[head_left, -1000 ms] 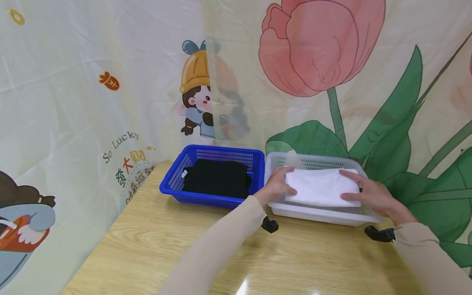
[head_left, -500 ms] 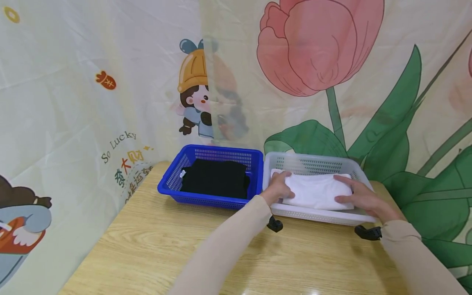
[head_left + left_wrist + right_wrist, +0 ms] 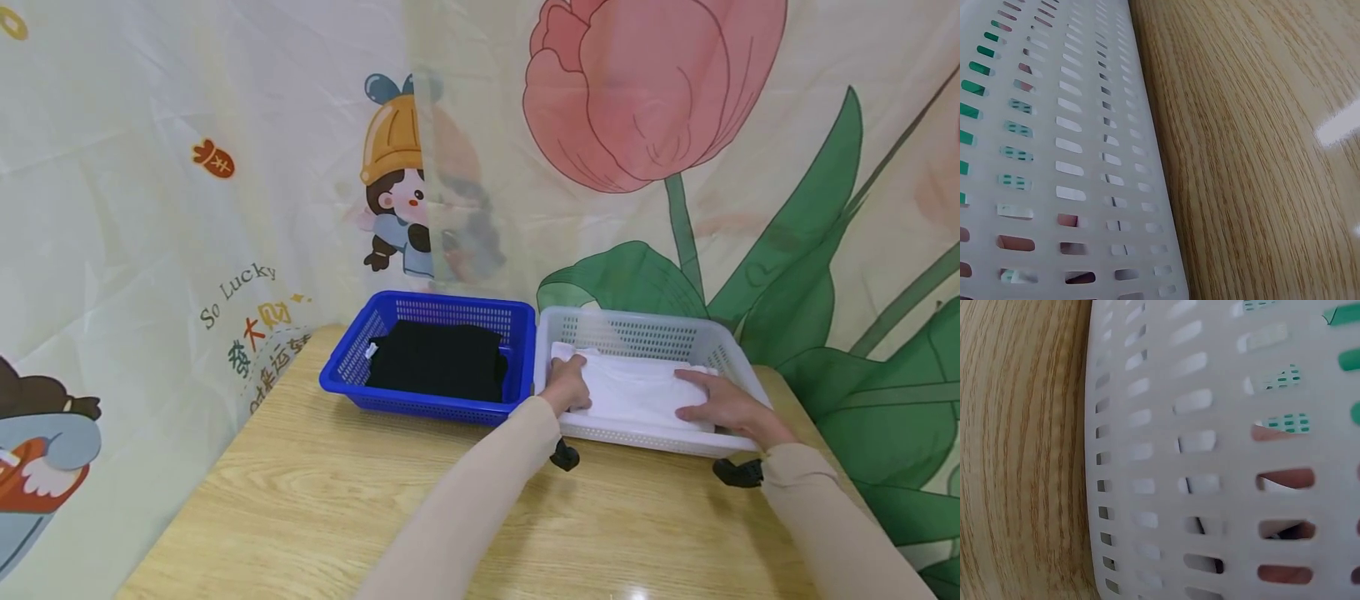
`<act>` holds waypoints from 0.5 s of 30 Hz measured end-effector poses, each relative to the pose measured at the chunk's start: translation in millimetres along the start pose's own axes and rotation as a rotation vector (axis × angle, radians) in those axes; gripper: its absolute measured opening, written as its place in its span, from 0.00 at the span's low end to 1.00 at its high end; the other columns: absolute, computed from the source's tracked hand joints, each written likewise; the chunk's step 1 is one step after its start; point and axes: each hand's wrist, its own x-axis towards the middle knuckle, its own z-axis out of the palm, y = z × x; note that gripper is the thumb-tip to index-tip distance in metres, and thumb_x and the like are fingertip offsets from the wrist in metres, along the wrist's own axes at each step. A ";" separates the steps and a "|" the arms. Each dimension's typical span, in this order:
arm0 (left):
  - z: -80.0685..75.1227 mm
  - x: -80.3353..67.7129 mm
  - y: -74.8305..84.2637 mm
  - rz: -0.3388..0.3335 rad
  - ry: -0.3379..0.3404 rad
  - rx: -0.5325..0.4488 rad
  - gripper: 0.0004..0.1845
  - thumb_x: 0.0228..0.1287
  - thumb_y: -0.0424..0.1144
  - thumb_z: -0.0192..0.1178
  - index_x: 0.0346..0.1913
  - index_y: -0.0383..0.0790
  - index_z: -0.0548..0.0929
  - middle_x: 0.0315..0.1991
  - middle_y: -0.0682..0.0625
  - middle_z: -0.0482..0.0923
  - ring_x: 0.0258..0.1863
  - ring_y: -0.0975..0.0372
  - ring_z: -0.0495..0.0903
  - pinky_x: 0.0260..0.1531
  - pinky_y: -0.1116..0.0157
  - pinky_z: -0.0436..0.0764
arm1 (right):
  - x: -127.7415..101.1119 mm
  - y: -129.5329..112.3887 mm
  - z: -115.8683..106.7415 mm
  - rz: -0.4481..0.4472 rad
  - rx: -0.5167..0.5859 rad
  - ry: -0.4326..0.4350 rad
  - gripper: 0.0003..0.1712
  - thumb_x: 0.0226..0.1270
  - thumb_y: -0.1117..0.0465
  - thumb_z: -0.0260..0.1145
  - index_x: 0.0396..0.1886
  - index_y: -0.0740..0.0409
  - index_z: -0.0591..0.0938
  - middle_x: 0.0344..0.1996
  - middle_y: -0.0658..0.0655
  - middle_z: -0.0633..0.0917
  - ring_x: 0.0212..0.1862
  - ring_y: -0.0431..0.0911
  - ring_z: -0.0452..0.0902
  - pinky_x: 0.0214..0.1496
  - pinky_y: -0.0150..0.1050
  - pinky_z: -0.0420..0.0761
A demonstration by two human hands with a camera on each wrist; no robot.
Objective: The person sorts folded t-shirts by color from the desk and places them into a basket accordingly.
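A folded white garment (image 3: 630,387) lies in the white plastic basket (image 3: 637,321), set lengthwise along it. My left hand (image 3: 567,385) holds the garment's left end with bent fingers. At the right end, my right hand (image 3: 723,402) grips it, thumb and a finger spread over the top and the other fingers hidden. Both wrist views mostly take in the basket's slotted wall (image 3: 1085,156), with bits of white cloth (image 3: 1197,400) and fingers (image 3: 1285,478) showing through the slots.
A blue basket (image 3: 435,408) stands against the white one on the left. Folded black cloth (image 3: 438,358) with a small white tag lies inside it. Both stand on a wood-grain table (image 3: 337,492), with a printed curtain (image 3: 480,167) close behind.
The white garment has moved left and down into the white basket, with both hands following. My left fingers are more bent than before. The blue basket and black cloth have stayed put.
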 end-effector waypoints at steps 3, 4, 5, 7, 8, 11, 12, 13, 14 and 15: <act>1.0 1.4 -0.3 0.003 -0.010 0.028 0.43 0.55 0.29 0.80 0.74 0.49 0.76 0.71 0.38 0.66 0.62 0.56 0.73 0.51 0.68 0.82 | 1.4 1.5 -0.4 0.006 -0.032 -0.022 0.52 0.68 0.61 0.76 0.81 0.74 0.57 0.77 0.86 0.49 0.77 0.82 0.43 0.75 0.78 0.51; 0.6 0.9 0.2 0.005 -0.009 0.035 0.43 0.54 0.29 0.80 0.74 0.49 0.76 0.71 0.38 0.67 0.62 0.56 0.72 0.50 0.69 0.82 | 1.9 2.0 -0.8 0.006 -0.038 -0.029 0.52 0.69 0.60 0.76 0.81 0.75 0.57 0.77 0.86 0.48 0.77 0.82 0.42 0.75 0.77 0.51; 0.2 0.8 0.8 0.005 -0.009 0.041 0.43 0.54 0.30 0.80 0.74 0.49 0.76 0.71 0.38 0.67 0.62 0.56 0.72 0.50 0.69 0.81 | 2.1 2.5 -1.6 0.005 -0.040 -0.035 0.53 0.69 0.60 0.76 0.81 0.75 0.56 0.77 0.86 0.48 0.77 0.82 0.42 0.75 0.77 0.51; -7.8 -6.4 6.9 -0.010 -0.040 0.048 0.43 0.57 0.30 0.79 0.76 0.49 0.74 0.72 0.39 0.68 0.65 0.57 0.71 0.52 0.70 0.81 | 2.9 3.5 -2.6 0.003 -0.042 -0.040 0.53 0.69 0.59 0.76 0.81 0.75 0.56 0.77 0.86 0.48 0.78 0.82 0.41 0.75 0.77 0.50; -8.5 -7.0 7.6 -0.010 -0.045 0.047 0.43 0.58 0.29 0.79 0.76 0.49 0.74 0.72 0.39 0.68 0.66 0.57 0.70 0.51 0.69 0.81 | 2.5 3.4 -3.1 0.004 -0.041 -0.040 0.53 0.69 0.59 0.76 0.81 0.76 0.56 0.78 0.86 0.48 0.78 0.82 0.41 0.75 0.77 0.50; -11.2 -9.2 9.7 -0.005 -0.060 0.053 0.43 0.59 0.30 0.77 0.77 0.50 0.72 0.74 0.41 0.70 0.70 0.57 0.69 0.53 0.69 0.80 | -1.4 2.0 -4.4 0.006 -0.034 -0.035 0.53 0.69 0.59 0.76 0.80 0.77 0.56 0.78 0.86 0.48 0.78 0.82 0.41 0.75 0.77 0.50; -12.2 -10.4 10.4 -0.006 -0.069 0.049 0.43 0.60 0.30 0.77 0.78 0.50 0.72 0.74 0.42 0.70 0.71 0.56 0.68 0.55 0.68 0.80 | -3.6 0.3 -5.0 0.015 -0.037 -0.032 0.53 0.70 0.58 0.76 0.81 0.76 0.56 0.78 0.86 0.48 0.78 0.82 0.41 0.75 0.77 0.50; -13.3 -11.5 11.0 -0.007 -0.078 0.046 0.43 0.61 0.31 0.77 0.78 0.51 0.71 0.74 0.43 0.70 0.71 0.56 0.69 0.57 0.68 0.80 | -6.5 -1.9 -6.3 0.021 -0.040 -0.031 0.52 0.70 0.58 0.75 0.81 0.76 0.56 0.77 0.86 0.49 0.77 0.82 0.43 0.75 0.77 0.52; -14.8 -12.8 11.7 -0.009 -0.087 0.033 0.43 0.62 0.32 0.76 0.79 0.51 0.70 0.75 0.42 0.70 0.71 0.55 0.70 0.59 0.66 0.80 | -10.0 -4.7 -8.3 0.024 -0.043 -0.030 0.52 0.71 0.58 0.75 0.81 0.76 0.56 0.77 0.87 0.50 0.77 0.82 0.46 0.74 0.77 0.54; -16.7 -14.3 12.2 0.001 -0.091 0.035 0.44 0.62 0.33 0.77 0.79 0.51 0.69 0.75 0.43 0.70 0.71 0.55 0.70 0.62 0.65 0.79 | -13.4 -7.8 -10.7 0.026 -0.054 -0.028 0.52 0.72 0.57 0.74 0.81 0.76 0.56 0.76 0.87 0.52 0.76 0.81 0.49 0.74 0.77 0.56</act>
